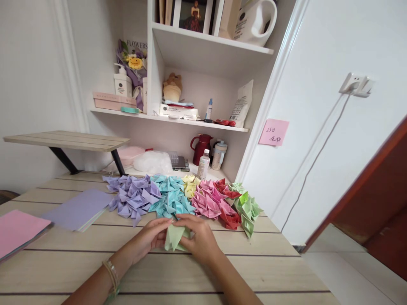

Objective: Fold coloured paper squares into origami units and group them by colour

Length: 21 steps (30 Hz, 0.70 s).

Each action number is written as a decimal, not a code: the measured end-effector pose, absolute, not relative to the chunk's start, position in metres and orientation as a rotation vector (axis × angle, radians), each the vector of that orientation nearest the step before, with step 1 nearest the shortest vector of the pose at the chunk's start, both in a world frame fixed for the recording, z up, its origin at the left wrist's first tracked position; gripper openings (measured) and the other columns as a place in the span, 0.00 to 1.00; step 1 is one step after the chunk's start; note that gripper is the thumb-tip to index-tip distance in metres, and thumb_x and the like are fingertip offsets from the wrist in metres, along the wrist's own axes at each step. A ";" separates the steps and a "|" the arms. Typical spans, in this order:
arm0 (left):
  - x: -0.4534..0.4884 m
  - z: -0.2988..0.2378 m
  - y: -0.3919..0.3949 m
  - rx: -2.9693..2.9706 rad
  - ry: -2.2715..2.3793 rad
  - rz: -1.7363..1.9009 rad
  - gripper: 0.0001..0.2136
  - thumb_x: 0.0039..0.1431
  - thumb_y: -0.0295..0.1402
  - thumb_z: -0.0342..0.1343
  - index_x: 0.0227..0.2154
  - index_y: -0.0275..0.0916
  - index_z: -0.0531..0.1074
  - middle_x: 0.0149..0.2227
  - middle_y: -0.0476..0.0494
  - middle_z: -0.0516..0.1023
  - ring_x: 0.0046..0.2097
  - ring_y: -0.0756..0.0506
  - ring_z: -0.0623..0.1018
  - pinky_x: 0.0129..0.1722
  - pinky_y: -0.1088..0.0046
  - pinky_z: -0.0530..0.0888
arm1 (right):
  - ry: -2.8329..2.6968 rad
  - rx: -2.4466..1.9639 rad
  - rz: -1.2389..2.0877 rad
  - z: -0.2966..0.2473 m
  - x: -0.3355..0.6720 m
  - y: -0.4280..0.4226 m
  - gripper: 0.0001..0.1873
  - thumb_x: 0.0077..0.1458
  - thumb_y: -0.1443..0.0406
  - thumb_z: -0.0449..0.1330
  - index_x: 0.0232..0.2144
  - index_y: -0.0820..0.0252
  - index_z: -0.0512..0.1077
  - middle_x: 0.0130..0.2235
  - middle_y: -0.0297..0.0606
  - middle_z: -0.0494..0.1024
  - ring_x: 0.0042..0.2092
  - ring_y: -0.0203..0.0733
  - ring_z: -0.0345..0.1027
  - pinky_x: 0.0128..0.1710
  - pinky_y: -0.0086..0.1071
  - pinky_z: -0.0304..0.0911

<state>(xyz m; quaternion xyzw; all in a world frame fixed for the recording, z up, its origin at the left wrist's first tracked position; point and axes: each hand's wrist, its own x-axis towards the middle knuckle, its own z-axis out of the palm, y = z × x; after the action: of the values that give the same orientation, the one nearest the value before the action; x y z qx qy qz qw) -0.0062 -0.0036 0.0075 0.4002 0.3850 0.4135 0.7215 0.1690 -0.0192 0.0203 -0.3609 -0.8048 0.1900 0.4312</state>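
left grip [149,239], right grip [199,241], apparently pinching green paper [174,238]

White walls [32,84] meet at a white shelf unit [206,42] behind a pale wooden table [254,262]. A small wooden shelf [70,140] on black brackets hangs to its left. The right wall carries a socket [352,82], a cable [318,152] and a pink note [273,132]. A red-brown door [375,190] stands over a pale floor [349,271]. The light is soft and even.
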 end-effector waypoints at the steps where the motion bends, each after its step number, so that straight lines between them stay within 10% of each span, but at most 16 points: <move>1: -0.006 0.007 -0.004 0.887 0.846 0.903 0.12 0.46 0.37 0.60 0.32 0.36 0.72 0.26 0.45 0.78 0.27 0.47 0.78 0.27 0.74 0.73 | -2.014 -0.900 0.465 0.021 0.169 -0.020 0.20 0.42 0.70 0.60 0.41 0.53 0.72 0.45 0.38 0.74 0.45 0.43 0.67 0.45 0.33 0.61; 10: -0.006 0.001 -0.005 0.991 0.890 0.789 0.17 0.47 0.44 0.57 0.33 0.35 0.72 0.29 0.40 0.80 0.30 0.44 0.79 0.29 0.72 0.73 | -1.742 -1.106 0.617 0.007 0.160 -0.013 0.03 0.42 0.71 0.56 0.23 0.62 0.70 0.23 0.32 0.72 0.24 0.35 0.62 0.24 0.24 0.56; 16: -0.007 -0.001 -0.004 1.003 0.910 0.790 0.14 0.43 0.39 0.62 0.29 0.33 0.72 0.30 0.39 0.80 0.33 0.43 0.79 0.34 0.70 0.74 | -1.554 -1.021 0.894 -0.002 0.162 -0.005 0.21 0.35 0.75 0.56 0.38 0.63 0.70 0.28 0.33 0.75 0.27 0.37 0.66 0.25 0.26 0.61; 21: -0.006 0.002 -0.007 0.973 0.896 0.799 0.14 0.40 0.35 0.64 0.30 0.32 0.73 0.31 0.38 0.80 0.35 0.42 0.79 0.40 0.65 0.72 | -1.607 -1.081 0.815 -0.002 0.164 -0.005 0.18 0.34 0.77 0.54 0.28 0.62 0.77 0.25 0.36 0.78 0.28 0.42 0.70 0.26 0.29 0.63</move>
<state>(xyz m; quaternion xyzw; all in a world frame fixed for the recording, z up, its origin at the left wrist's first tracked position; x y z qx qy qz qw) -0.0063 -0.0071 0.0018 0.4394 0.4046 0.3609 0.7162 0.1640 -0.0055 -0.0016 -0.4466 -0.6636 0.3364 0.4970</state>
